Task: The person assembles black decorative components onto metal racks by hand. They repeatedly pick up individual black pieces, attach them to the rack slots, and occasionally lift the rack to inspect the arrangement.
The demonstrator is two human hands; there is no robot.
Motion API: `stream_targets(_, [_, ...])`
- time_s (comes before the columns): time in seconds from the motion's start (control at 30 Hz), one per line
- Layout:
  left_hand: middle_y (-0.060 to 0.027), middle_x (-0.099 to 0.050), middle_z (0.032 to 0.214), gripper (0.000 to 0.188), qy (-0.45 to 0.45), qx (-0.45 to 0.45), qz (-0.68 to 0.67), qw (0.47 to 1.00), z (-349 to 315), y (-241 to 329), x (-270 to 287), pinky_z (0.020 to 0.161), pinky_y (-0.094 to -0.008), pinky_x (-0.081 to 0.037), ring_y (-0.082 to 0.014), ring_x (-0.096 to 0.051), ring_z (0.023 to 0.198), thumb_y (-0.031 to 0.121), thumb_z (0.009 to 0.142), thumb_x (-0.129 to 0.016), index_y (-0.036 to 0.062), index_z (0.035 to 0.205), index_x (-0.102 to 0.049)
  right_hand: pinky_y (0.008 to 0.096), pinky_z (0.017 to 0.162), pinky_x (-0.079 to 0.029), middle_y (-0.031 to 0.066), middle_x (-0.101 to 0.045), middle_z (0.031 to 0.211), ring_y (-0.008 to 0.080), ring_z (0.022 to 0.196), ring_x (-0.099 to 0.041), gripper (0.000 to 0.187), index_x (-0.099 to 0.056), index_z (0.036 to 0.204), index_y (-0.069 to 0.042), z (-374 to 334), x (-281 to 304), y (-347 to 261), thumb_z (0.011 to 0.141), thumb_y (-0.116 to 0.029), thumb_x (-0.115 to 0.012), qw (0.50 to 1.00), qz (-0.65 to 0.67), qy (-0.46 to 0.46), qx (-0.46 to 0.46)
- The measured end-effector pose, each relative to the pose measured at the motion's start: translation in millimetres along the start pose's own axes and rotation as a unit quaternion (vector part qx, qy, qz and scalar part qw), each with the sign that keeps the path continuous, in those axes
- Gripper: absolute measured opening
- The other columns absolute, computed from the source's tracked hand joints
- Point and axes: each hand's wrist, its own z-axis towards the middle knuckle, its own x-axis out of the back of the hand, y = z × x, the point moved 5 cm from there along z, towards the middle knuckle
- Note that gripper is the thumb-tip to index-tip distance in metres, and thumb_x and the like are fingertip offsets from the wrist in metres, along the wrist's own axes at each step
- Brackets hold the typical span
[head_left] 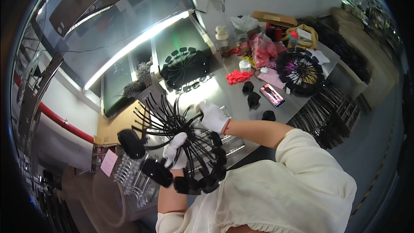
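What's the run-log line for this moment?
left hand: white-gloved, gripping black spoked assembly | right hand: white-gloved, at its spokes, grip unclear | workbench: red pieces, lit phone, second spoked assembly

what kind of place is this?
Probably a small-parts assembly workshop: a metal workbench under a long tube light, a heap of small red pieces, and a black spoked assembly being handled.

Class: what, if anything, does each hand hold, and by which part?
The left hand holds a black spoked frame by spokes near its middle. The right hand is at upper-right spokes; whether it grips them cannot be told.
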Motion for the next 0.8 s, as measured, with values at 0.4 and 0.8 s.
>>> stream_targets(0.4, [-0.0091, -0.068, 0.129, 0.049, 0.002, -0.044, -0.031, 0.999, 3.4, -3.9, 21.5, 0.104, -0.0437, -0.055, -0.0273, -0.066, 0.117, 0.026, 0.095, -0.074, 0.0041, 0.136, -0.058, 0.0376, 0.095, -0.054, 0.0167, -0.064, 0.132, 0.0257, 0.112, -0.067, 0.064, -0.053, 0.143, -0.001, -41.7, -50.0, 0.1, 0.086, -0.019, -0.075, 0.884, 0.352, -0.279, -0.13])
stream_targets(0.8, [-0.0111, -0.066, 0.123, 0.046, 0.05, -0.046, 0.096, 0.993, 37.5, 2.8, 31.2, 0.092, -0.0423, -0.06, -0.0263, -0.066, 0.111, 0.016, 0.098, -0.072, 0.0069, 0.14, -0.055, 0.0306, 0.092, -0.054, 0.0066, -0.067, 0.115, 0.0145, 0.104, -0.065, 0.042, -0.062, 0.128, 0.001, -97.3, -17.2, 19.3, 0.092, -0.014, -0.074, 0.687, 0.614, -0.237, -0.308])
